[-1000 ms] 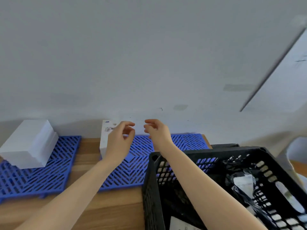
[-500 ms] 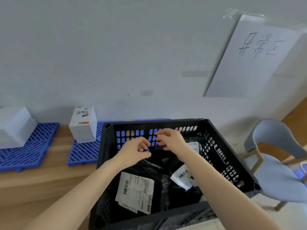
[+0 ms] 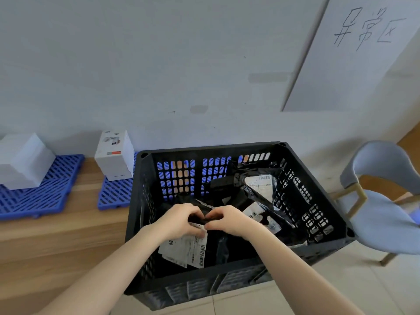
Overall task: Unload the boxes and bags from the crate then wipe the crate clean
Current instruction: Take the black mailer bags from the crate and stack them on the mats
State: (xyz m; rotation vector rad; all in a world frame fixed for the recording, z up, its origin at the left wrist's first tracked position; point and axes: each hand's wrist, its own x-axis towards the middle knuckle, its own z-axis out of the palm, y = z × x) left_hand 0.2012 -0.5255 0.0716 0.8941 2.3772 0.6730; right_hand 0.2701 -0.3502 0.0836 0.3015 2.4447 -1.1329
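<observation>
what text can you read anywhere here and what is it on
"异常区": handwritten on the white sheet on the wall.
White box on the blue mat: printed marks, too blurred to read.
Label on the front bag in the crate: barcodes and fine print, too small to read.
Label on the rear bag: barcode, too small to read.

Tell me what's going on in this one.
A person is unloading a black crate. The left hand and the right hand are both down inside it, gripping the top edge of a labelled black bag near the front wall. More black bags lie behind it. Outside the crate, a small white box and a larger white box sit on blue mats on the wooden ledge. No cloth is in view, so wiping has not begun.
</observation>
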